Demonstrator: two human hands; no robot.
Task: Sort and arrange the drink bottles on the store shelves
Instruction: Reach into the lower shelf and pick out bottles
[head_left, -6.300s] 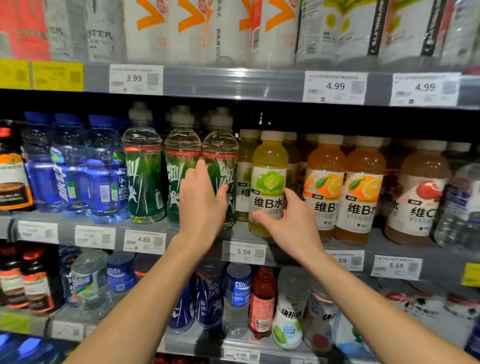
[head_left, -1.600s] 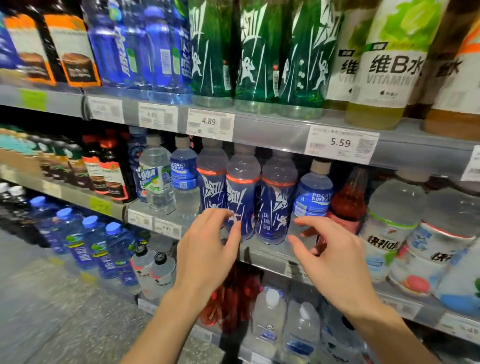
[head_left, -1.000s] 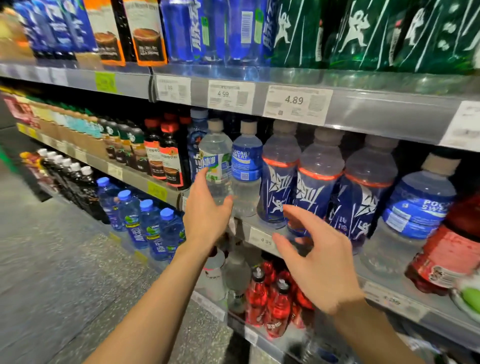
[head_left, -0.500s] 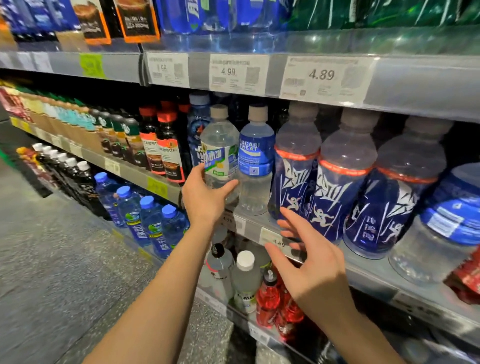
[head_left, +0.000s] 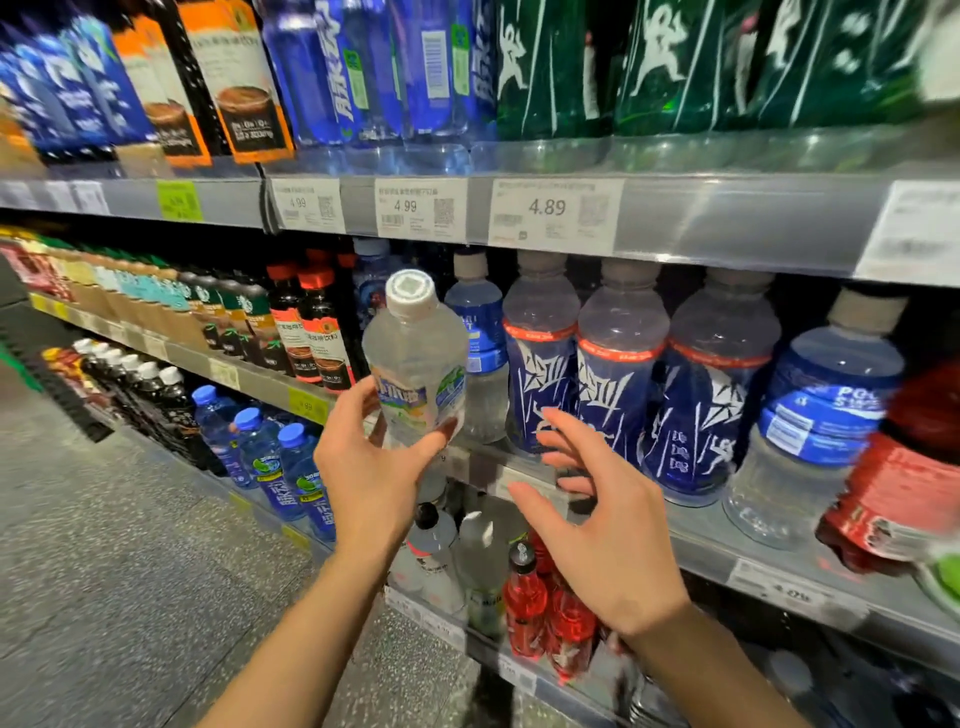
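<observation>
My left hand grips the lower body of a clear bottle with a white cap and a blue-green label. The bottle is tilted towards me, out in front of the middle shelf. My right hand hovers open just right of it, fingers spread, in front of three blue-labelled bottles. A blue Pocari Sweat bottle stands behind the held bottle.
A second Pocari bottle and a red bottle stand to the right. Dark coffee bottles stand to the left. The upper shelf holds blue and green bottles. The lower shelf holds red bottles and blue water bottles.
My left hand has closed on the clear bottle and pulled it off the shelf towards me, tipping it. My right hand stays open near the blue-labelled bottles.
</observation>
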